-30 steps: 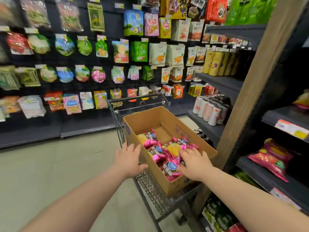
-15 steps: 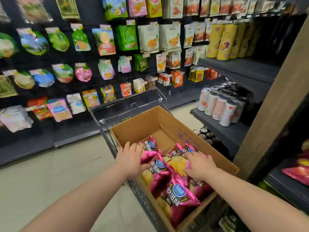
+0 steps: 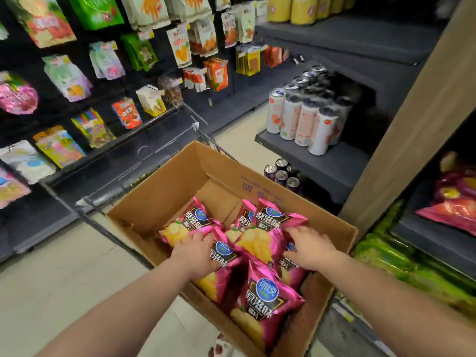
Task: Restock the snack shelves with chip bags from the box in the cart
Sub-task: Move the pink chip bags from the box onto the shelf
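Glossy foil chip bags (image 3: 265,300); matt cardboard box (image 3: 164,191); wire cart (image 3: 108,225).

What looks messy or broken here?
Nothing looks broken or spilled. The pink chip bags just lie jumbled in the cardboard box, tilted different ways and overlapping, with the left hand and right hand resting on top of them.

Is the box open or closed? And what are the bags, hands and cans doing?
Brown cardboard box: open, partly filled.
Shiny pink chip bags: sealed, lying in the box.
Left hand: fingers spread, touching a bag.
Right hand: fingers spread, touching another bag.
Tall white cans: upright on the dark shelf.
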`<state>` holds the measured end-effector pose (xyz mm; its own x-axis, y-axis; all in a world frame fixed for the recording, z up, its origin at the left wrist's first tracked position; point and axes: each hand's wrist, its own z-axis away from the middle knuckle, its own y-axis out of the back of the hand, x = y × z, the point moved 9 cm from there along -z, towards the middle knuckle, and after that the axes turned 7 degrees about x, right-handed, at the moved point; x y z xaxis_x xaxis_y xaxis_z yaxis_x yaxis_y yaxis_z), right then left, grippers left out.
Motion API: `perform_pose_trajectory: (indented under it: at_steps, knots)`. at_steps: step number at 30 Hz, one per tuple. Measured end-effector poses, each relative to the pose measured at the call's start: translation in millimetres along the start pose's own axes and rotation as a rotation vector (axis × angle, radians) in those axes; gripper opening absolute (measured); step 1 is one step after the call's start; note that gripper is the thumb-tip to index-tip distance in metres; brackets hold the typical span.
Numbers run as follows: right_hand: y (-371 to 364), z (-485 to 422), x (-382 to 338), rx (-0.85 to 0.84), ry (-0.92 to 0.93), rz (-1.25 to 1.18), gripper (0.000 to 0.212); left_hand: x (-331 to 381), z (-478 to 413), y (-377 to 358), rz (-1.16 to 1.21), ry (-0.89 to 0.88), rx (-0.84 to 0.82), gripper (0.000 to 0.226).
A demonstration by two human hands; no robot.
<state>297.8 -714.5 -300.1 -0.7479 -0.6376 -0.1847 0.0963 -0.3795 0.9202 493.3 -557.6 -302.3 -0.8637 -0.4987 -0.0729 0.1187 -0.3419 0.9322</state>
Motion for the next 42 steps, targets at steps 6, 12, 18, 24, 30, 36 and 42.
perform_pose_trajectory:
  at_steps: [6, 12, 18, 24, 30, 36, 42]
  knots:
    - [-28, -13, 9, -0.07, -0.233, -0.096, 0.074, -8, -50, -35, -0.008, -0.141, -0.131, 0.095]
    - [-61, -34, 7, -0.033, -0.474, -0.44, 0.093, -34, -89, -81, 0.199, -0.101, -0.298, 0.085]
    - [-92, -50, 18, 0.203, -0.771, -0.952, 0.08, -50, -111, -124, 0.454, 0.03, -0.461, 0.082]
    - [-117, -57, 19, 0.257, -0.933, -1.163, 0.082, -49, -119, -155, 0.654, 0.115, -0.541, 0.089]
    - [-127, -53, 17, 0.22, -0.944, -1.203, 0.103, -54, -123, -180, 0.778, 0.204, -0.648, 0.107]
    - [-124, -52, 15, 0.248, -0.967, -1.23, 0.107, -46, -120, -182, 0.864, 0.196, -0.701, 0.102]
    - [-106, -43, 15, 0.303, -0.978, -1.271, 0.095, -47, -121, -163, 0.888, 0.112, -0.634, 0.096]
